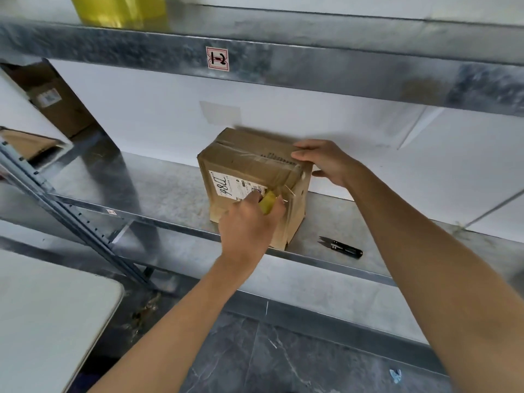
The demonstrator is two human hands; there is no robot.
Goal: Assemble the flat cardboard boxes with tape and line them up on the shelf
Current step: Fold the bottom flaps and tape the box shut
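Note:
A small brown cardboard box (pixel 249 165) with a white label stands on the metal shelf (pixel 158 191), near its front edge. Clear tape runs over its top and down the front corner. My left hand (pixel 249 222) grips a yellowish tape roll (pixel 268 201) against the box's front face, just below the label. My right hand (pixel 326 163) holds the box's top right corner, fingers on top and thumb down the right side.
Black thread snips (pixel 341 247) lie on the shelf right of the box. A shelf beam (pixel 283 62) with a red label crosses above, a yellow container (pixel 119 9) on it. More cardboard (pixel 54 103) sits at the left. A white table corner (pixel 51 316) is lower left.

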